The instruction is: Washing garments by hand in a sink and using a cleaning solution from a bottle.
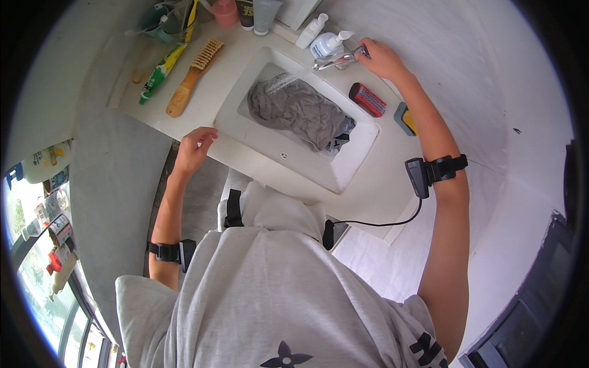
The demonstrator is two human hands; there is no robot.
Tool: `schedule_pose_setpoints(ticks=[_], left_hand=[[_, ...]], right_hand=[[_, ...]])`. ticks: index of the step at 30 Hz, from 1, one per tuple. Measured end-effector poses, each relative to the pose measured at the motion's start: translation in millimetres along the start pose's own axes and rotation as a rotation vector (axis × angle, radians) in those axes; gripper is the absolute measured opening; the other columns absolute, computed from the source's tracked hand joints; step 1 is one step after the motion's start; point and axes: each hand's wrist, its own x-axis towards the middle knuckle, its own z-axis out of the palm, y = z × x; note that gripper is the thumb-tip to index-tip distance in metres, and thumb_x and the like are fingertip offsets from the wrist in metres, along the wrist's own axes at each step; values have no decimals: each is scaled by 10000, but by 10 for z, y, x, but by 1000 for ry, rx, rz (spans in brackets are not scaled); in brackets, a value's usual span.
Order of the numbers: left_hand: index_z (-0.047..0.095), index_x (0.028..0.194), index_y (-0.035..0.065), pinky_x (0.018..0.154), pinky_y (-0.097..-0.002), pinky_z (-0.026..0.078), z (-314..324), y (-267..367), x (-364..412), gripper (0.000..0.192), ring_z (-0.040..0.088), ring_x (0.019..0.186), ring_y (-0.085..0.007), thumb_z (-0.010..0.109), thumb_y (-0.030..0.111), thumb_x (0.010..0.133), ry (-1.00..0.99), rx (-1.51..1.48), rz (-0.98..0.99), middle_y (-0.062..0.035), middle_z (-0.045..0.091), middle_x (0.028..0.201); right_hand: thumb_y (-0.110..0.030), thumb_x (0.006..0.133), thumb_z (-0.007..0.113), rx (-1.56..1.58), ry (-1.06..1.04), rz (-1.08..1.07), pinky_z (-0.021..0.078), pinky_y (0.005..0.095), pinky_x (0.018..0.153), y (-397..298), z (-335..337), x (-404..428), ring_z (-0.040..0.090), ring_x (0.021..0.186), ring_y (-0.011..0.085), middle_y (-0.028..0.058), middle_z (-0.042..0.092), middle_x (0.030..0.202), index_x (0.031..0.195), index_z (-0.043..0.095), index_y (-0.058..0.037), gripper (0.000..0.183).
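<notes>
Water runs from the chrome faucet [336, 60] into the white rectangular sink [262, 133]. My right hand [381, 59] is closed around the faucet's lever at the back of the counter. Under the stream lies a crumpled, wet-looking grey-brown cloth garment [299, 108]. At its right end a darker piece with a black-and-white print [339, 140] shows, partly covered. My left hand [198, 145] holds nothing; its fingers are loosely curved and the thumb is apart, at the counter's front edge just left of the sink.
Left of the sink lie a wooden scrub brush [195, 78] and a green-yellow toothpaste tube [163, 73]. Pump bottles [327, 45] stand behind the faucet. A red-backed bristle brush [368, 100] and a yellow-and-grey sponge [406, 119] lie right. A black cable [377, 224] hangs from my right armband.
</notes>
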Motion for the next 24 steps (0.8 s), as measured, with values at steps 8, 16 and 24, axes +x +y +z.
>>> schedule_pose_setpoints(ticks=[8,16,24], left_hand=[[635,1040,-14,747,-293,507,1,-68,-95,212,650,820,-173,514,45,877,-13,0,-71,-102,684,895],[636,1031,-17,757,-306,504,-57,-104,-192,212,659,818,-192,514,70,881,-8,6,-116,-120,687,878],[629,1024,-21,759,-306,508,-111,-174,-308,212,661,810,-196,508,77,880,8,-1,-115,-123,684,868]], right_hand=[[-341,883,567,65,90,23,480,433,819,57,102,-32,607,977,336,156,619,1078,1165,530,-64,396],[-313,876,579,61,83,45,476,437,831,62,130,-1,604,982,349,165,620,1071,1165,529,-62,385],[-209,855,594,62,116,23,467,449,835,-43,78,9,596,977,358,175,616,1051,1138,551,-55,325]])
